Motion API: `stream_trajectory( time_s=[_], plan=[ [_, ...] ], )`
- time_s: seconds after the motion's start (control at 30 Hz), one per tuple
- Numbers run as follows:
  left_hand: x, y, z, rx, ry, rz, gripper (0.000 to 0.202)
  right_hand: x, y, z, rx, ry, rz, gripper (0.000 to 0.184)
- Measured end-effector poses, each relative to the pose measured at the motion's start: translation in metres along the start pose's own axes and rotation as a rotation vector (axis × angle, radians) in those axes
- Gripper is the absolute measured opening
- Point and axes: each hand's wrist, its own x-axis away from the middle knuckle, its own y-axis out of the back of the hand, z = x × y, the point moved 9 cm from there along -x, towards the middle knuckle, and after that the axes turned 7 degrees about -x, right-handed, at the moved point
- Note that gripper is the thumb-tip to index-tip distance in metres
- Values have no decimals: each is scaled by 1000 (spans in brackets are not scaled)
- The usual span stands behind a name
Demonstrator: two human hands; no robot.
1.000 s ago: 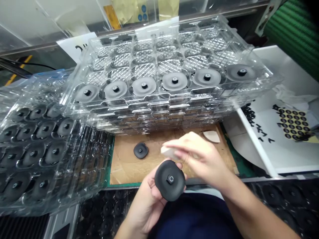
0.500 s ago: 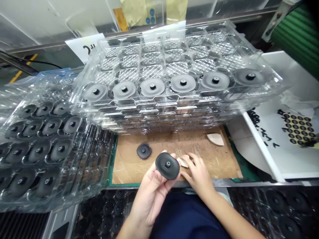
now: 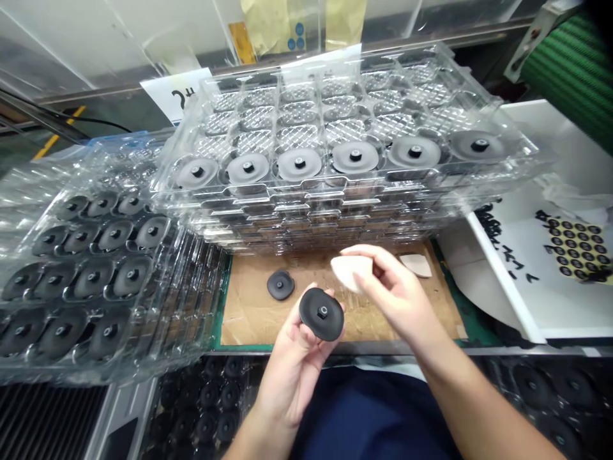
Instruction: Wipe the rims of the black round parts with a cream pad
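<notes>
The left hand (image 3: 287, 364) cradled a black rubber disc (image 3: 321, 314) against curled fingers, while the right hand (image 3: 395, 287) pinched a pale pad (image 3: 348, 269), its far side hidden from me. One more disc (image 3: 280, 284) lay near the left edge of the cardboard sheet (image 3: 249, 322); six sat along the near edge of the top clear tray (image 3: 306, 186).

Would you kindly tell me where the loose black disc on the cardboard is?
In the head view, the loose black disc sits on the cardboard mat, left of the disc in the left hand, near the stacked clear trays.
</notes>
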Motion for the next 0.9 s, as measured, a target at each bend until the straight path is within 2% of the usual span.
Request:
stream_trajectory(
  time_s=[0.07, 0.1, 0.17, 0.2, 0.23, 0.33, 0.37, 0.4, 0.5, 0.53, 0.63, 0.67, 0.7, 0.73, 0.8, 0.83, 0.9],
  plan=[
    [0, 4, 5, -36, 17, -11, 48, 10, -10, 51, -62, 162, 105, 23],
    [-1, 6, 7, -54, 28, -20, 46, 15, -19, 66, -29, 194, 192, 22],
    [-2, 10, 9, -67, 32, -46, 44, 23, -39, 73, 8, 136, 408, 21],
    [-2, 10, 8, -62, 15, -54, 45, 25, -45, 70, 7, 92, 474, 20],
    [-3, 9, 6, -58, -1, -52, 47, 24, -46, 67, -12, 61, 480, 19],
    [-3, 1, 4, -53, 17, -13, 40, 15, -27, 71, -25, 140, 230, 22],
    [-3, -1, 3, -60, 25, -9, 37, 16, -24, 74, -27, 168, 192, 23],
    [-3, -1, 1, -71, 27, -18, 38, 18, -25, 76, -36, 170, 215, 23],
    [-1, 1, -5, -113, 1, -71, 49, 26, -39, 74, -63, 81, 431, 19],
    [-1, -1, -5, -130, 0, -64, 47, 25, -38, 74, -43, 73, 418, 19],
    [0, -11, -2, -132, 0, 27, 32, 18, -17, 83, 73, 192, 137, 22],
    [0, -12, -1, -124, 7, 40, 32, 19, -15, 86, 67, 227, 97, 23],
    [1, -10, -1, -118, 16, 32, 34, 20, -16, 87, 33, 232, 124, 23],
    [2, -7, -1, -113, 27, 7, 39, 21, -22, 85, -17, 205, 206, 22],
    [4, -2, -1, -108, 46, -54, 50, 27, -36, 77, -87, 90, 409, 19],
    [5, -2, -1, -104, 48, -60, 51, 27, -38, 75, -81, 53, 440, 18],
    [5, -9, 0, -92, 38, -2, 45, 22, -28, 78, -2, 87, 313, 20]
  ],
)
